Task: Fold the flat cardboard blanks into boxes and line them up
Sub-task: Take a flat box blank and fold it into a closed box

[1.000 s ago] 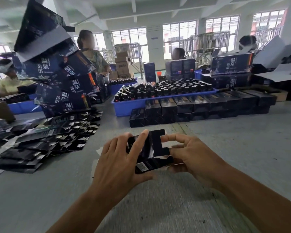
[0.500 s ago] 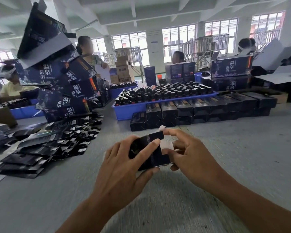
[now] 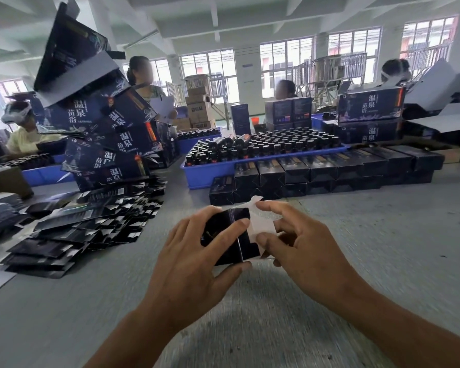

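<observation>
A small black box (image 3: 241, 236) is held above the grey table (image 3: 369, 248) at the centre. My left hand (image 3: 194, 258) grips its body, fingers over the top and thumb underneath. My right hand (image 3: 300, 243) pinches the white inner end flap (image 3: 260, 225) between forefinger and thumb. A pile of flat black blanks (image 3: 72, 224) lies to the left. A row of folded black boxes (image 3: 322, 171) stands behind, stacked two high.
A blue tray (image 3: 210, 173) packed with dark bottles sits behind the box row. A leaning stack of large dark printed cartons (image 3: 101, 128) rises at left. Several people work at the far side. More cartons and white sheets stand at right.
The box has turned in my hands and its white end flap now stands open to the right. My right fingers have shifted from the box end to pinching that flap.
</observation>
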Available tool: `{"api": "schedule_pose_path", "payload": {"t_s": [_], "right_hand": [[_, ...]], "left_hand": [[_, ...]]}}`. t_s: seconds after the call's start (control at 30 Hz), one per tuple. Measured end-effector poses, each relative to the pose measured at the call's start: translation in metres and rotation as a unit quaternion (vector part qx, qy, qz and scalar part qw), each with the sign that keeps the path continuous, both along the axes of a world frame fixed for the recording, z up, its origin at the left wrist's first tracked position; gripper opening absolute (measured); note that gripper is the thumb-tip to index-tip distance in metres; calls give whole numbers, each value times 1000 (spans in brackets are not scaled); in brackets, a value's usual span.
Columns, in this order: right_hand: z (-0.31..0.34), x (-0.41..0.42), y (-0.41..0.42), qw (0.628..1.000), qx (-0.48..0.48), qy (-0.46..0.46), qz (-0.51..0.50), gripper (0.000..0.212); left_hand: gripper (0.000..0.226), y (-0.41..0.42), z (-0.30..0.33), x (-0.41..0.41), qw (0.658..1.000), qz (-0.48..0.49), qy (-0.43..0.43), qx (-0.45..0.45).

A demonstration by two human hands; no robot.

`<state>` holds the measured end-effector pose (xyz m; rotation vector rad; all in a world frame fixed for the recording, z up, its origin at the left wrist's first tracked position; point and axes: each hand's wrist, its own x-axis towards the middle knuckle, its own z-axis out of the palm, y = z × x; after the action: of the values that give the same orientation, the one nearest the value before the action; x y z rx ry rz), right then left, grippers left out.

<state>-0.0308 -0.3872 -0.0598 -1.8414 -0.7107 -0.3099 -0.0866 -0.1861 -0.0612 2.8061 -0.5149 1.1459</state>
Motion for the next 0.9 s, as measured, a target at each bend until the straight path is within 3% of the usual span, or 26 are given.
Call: {"api": "schedule_pose_path", "payload": {"t_s": [0.37,0.53,0.8,0.9], "right_hand": [[-4,-2,2,999,4,-41,-21,55],[-3,-5,2,993,-47,-99,-31,35],[-3,-3,1,992,-77,-97,-15,32],[-3,-3,1,992,-94,-80,2,51]], "left_hand": [[72,3,-2,0,1000,-28,-1,-1],[62,4,-4,0,999,-35,2,-20],[69,2,-6,0,1000,-19,1,-11],[57,3,-5,0,1000,-16,0,-18]]}}
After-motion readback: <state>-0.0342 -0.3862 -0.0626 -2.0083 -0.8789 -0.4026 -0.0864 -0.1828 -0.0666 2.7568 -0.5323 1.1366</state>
